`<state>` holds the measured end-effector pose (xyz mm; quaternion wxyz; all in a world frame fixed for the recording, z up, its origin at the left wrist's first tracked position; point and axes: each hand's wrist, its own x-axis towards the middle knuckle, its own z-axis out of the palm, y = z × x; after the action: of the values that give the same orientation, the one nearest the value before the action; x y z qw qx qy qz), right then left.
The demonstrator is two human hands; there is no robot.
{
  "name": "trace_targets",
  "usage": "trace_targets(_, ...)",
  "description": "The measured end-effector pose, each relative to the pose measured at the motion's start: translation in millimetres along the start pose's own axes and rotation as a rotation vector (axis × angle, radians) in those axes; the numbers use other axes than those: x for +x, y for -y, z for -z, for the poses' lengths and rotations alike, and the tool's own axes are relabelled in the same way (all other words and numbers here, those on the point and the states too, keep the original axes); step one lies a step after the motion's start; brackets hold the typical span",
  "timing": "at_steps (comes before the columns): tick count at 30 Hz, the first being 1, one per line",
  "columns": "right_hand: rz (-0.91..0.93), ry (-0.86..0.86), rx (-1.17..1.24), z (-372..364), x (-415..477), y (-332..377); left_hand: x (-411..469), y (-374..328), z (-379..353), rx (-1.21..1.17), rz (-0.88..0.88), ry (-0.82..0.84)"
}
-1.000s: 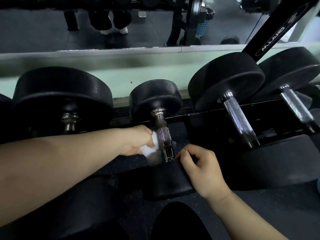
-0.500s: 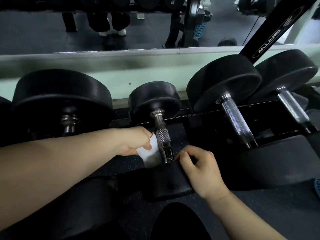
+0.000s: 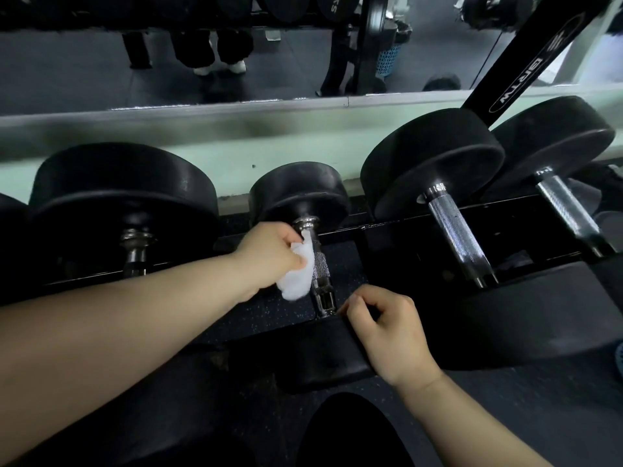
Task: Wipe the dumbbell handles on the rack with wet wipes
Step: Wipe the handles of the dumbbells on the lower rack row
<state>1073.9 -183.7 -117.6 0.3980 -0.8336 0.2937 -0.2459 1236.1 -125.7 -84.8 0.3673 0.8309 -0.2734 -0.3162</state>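
Observation:
A small black dumbbell lies on the rack with its knurled chrome handle [image 3: 320, 267] pointing toward me. My left hand [image 3: 269, 254] grips a crumpled white wet wipe [image 3: 298, 276] and presses it against the left side of that handle, near its far end. My right hand [image 3: 387, 328] rests with curled fingers on the near black head [image 3: 313, 352] of the same dumbbell, fingertips at the handle's near collar.
A larger dumbbell with a chrome handle [image 3: 135, 251] sits to the left. Two more dumbbell handles [image 3: 455, 237] [image 3: 566, 214] lie on the black rack rail [image 3: 404, 227] to the right. A mirror behind the rack shows a standing person's legs [image 3: 215, 45]. A slanted black rack post [image 3: 526, 59] rises at the right.
My left hand has slid the wipe up the handle from its near end toward the far head. My right hand has stayed on the near head.

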Motion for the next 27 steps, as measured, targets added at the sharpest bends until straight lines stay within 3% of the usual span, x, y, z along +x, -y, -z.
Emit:
trace_targets(2, -0.003, 0.001, -0.009, 0.0, -0.9, 0.5, 0.7, -6.1, -2.9, 0.143, -0.14, -0.142)
trace_targets(4, -0.008, 0.002, -0.003, 0.5, -1.6, 1.8, 2.7, -6.5, -5.7, 0.209, -0.218, -0.172)
trace_targets(11, -0.014, 0.012, 0.012, 1.3, -1.3, 3.6, -15.1, -3.3, -23.3, 0.372, -0.355, 0.093)
trace_targets(16, -0.007, -0.004, 0.01, 1.0, -1.9, 2.8, 0.3, -4.2, -4.0, 0.38, -0.27, -0.113)
trace_targets(21, -0.007, -0.005, 0.016, -0.1, -1.1, 1.5, -18.9, -0.2, -22.2, 0.534, -0.476, 0.217)
trace_targets(27, 0.001, 0.011, 0.042, 1.4, -1.7, 2.9, -15.9, 6.3, -21.4, 0.456, -0.454, 0.11)
